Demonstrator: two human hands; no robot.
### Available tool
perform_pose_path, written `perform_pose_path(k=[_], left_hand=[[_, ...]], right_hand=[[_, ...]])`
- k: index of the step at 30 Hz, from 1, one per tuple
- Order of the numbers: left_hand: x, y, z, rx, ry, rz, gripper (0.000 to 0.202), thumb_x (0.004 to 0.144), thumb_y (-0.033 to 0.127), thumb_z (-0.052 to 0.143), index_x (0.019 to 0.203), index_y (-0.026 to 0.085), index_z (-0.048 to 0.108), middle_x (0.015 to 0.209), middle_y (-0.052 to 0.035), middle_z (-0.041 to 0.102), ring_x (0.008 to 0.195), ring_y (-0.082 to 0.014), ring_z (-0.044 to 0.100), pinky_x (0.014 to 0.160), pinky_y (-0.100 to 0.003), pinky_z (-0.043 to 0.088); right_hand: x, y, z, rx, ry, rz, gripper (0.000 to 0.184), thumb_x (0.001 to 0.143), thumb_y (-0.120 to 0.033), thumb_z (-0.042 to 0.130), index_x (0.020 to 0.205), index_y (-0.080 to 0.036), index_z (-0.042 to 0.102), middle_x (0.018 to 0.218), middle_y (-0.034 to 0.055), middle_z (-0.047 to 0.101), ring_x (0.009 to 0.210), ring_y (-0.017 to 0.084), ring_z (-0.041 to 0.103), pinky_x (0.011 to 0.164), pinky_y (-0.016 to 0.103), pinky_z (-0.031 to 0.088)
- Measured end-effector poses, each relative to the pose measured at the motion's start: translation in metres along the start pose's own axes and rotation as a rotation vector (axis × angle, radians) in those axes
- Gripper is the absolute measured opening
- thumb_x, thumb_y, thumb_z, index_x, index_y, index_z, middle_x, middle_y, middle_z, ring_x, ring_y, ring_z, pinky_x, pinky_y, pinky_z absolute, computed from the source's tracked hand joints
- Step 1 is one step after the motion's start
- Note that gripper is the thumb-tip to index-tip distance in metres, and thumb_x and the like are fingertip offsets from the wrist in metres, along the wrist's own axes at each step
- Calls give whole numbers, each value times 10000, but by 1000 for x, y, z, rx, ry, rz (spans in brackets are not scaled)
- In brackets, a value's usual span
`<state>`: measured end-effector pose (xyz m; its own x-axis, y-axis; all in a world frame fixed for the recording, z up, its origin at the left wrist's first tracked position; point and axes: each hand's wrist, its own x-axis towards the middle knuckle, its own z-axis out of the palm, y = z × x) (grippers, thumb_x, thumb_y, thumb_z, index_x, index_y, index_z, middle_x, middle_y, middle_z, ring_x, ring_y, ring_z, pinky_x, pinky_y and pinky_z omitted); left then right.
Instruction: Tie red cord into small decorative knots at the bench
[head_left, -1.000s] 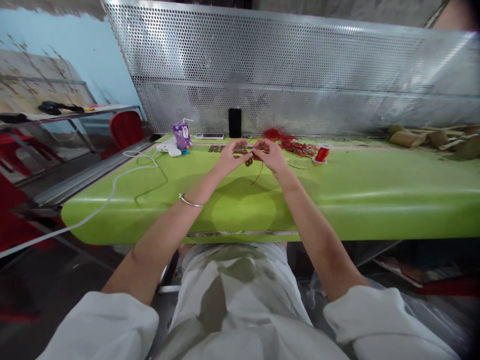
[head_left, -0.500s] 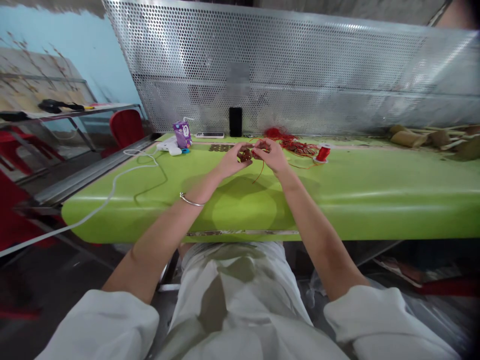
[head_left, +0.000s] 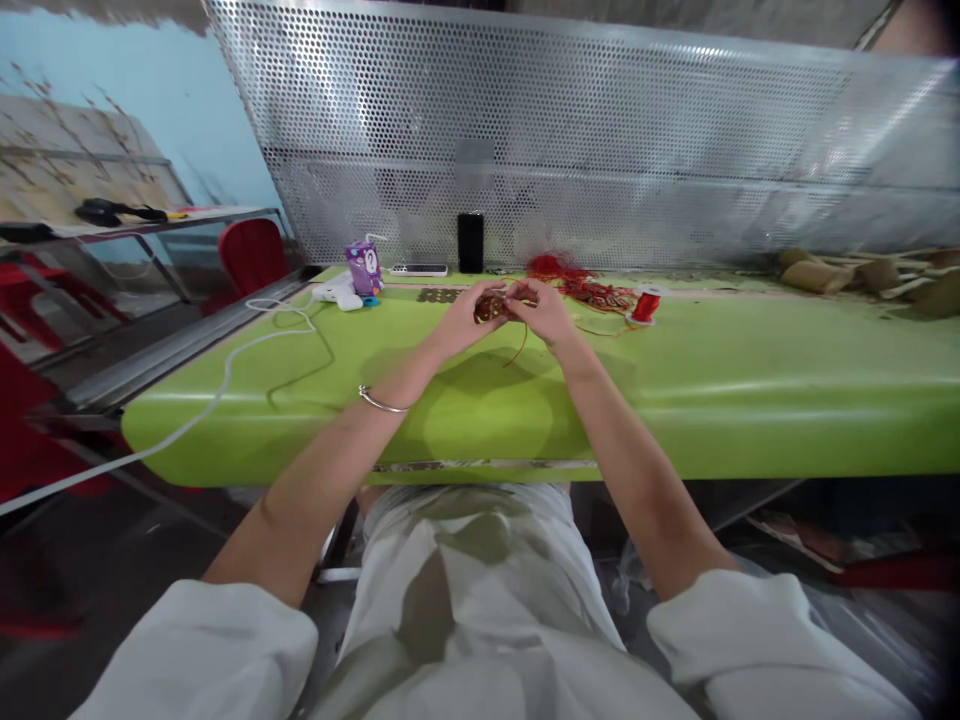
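In the middle of the head view, above the green table, my left hand (head_left: 471,316) curls its fingers and thumb round a small cluster of brown coin-like discs (head_left: 489,308). My right hand (head_left: 541,308) meets it from the right, fingertips pinched on the red thread at the edge of the discs. Below the fingers hangs a loose end of red thread (head_left: 520,348). The exact point where thread and discs join is hidden by my fingertips. Flat brown discs (head_left: 438,296) lie on the table just behind my left hand.
Behind my right hand lies a tangle of red thread and discs (head_left: 592,290), with a red thread spool (head_left: 645,305) beside it. A black phone (head_left: 471,243) leans on the perforated metal panel (head_left: 637,150). At left are a purple box (head_left: 364,268) and white cable (head_left: 225,375).
My hands have drawn closer together, and the fingertips now meet at the discs. The discs have turned slightly in my left hand, showing more of their surface.
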<state>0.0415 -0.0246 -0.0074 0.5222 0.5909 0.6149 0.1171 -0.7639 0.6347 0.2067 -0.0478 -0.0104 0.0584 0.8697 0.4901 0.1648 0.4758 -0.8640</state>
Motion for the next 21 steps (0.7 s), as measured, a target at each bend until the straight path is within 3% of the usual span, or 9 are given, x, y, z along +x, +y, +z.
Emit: perform_pose_path(k=[5, 11, 21], left_hand=[[0, -7, 1, 92, 2, 61, 442, 790, 105, 664, 1214, 189, 572, 1177, -106, 657, 1024, -198, 623, 885, -322, 496], [0, -15, -1, 203, 0, 151, 486, 752, 77, 663, 1222, 173, 580, 1169, -108, 657, 1050, -223, 604, 931, -382, 490], [0, -15, 0, 161, 9, 159, 542, 725, -40, 590, 1228, 158, 553, 1191, -109, 656, 1028, -190, 640, 883, -314, 518]], right_hand=[[1, 2, 0, 18, -11, 2, 104, 734, -153, 648, 755, -201, 559, 821, 15, 621, 767, 134, 629, 812, 345, 576], [4, 6, 0, 31, 15, 97, 124, 795, -244, 678, 807, -212, 558, 872, 30, 647, 811, 160, 668, 835, 370, 583], [-1, -1, 2, 69, 3, 123, 172, 729, -104, 697, 820, -187, 578, 819, 32, 668, 752, 140, 662, 830, 355, 575]])
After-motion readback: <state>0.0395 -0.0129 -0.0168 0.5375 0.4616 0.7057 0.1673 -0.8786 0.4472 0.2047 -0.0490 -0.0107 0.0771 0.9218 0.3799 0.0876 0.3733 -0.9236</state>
